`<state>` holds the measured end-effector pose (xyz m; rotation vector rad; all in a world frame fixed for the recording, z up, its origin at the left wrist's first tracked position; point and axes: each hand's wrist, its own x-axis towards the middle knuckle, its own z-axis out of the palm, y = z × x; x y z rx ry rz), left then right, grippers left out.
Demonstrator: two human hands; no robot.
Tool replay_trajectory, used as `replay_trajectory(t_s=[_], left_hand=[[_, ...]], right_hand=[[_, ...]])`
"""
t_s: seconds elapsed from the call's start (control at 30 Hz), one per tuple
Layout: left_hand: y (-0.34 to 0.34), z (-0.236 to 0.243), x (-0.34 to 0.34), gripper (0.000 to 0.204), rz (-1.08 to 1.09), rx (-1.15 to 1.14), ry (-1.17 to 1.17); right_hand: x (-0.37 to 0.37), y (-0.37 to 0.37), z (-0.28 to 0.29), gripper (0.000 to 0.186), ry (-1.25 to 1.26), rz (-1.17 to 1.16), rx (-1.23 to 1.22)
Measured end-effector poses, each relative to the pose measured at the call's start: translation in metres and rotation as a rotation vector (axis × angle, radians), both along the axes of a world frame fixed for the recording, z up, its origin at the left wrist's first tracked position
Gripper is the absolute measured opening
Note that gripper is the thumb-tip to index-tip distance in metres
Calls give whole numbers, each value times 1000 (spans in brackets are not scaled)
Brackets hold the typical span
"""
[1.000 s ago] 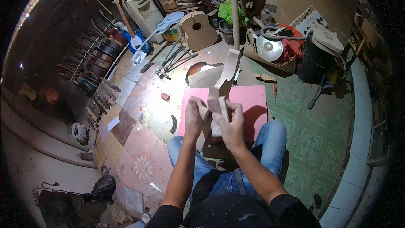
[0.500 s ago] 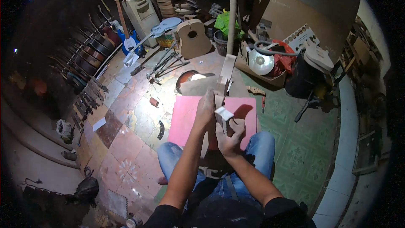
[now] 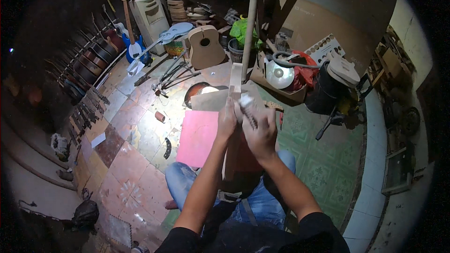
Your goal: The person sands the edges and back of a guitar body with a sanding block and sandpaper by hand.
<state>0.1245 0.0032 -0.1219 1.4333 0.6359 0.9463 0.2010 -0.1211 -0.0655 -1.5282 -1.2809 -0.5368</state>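
A pale wooden guitar neck (image 3: pixel 236 76) stands upright between my legs, its headstock end pointing away from me. My left hand (image 3: pixel 227 121) is closed around it below the headstock. In my right hand (image 3: pixel 260 133) is a small white-faced block (image 3: pixel 246 102), smeared by motion, close against the neck's right side. Both hands look dusty. Whether the block touches the wood is hard to tell. Under the hands lies a flat pink board (image 3: pixel 197 136), partly covered by my arms and the neck.
Several guitars (image 3: pixel 89 61) line the left, with a blue bass (image 3: pixel 135 49) beside them. An unfinished guitar body (image 3: pixel 205 49) leans at the back. A pole (image 3: pixel 251 23) rises ahead. On the right are a box (image 3: pixel 281 90) of parts and a black bin (image 3: pixel 321 89).
My right hand has risen and turned over, carrying the block up along the neck. The neck and left hand remain together. The whole view has shifted slightly.
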Motion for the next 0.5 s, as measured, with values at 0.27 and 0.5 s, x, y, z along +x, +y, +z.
replay_trajectory(t_s=[0.27, 0.5], left_hand=[[2, -13, 46, 64, 72, 115, -68], [-32, 10, 42, 53, 160, 96, 69]], right_hand=[[18, -8, 11, 42, 9, -61, -70], [25, -1, 27, 42, 71, -130, -163]])
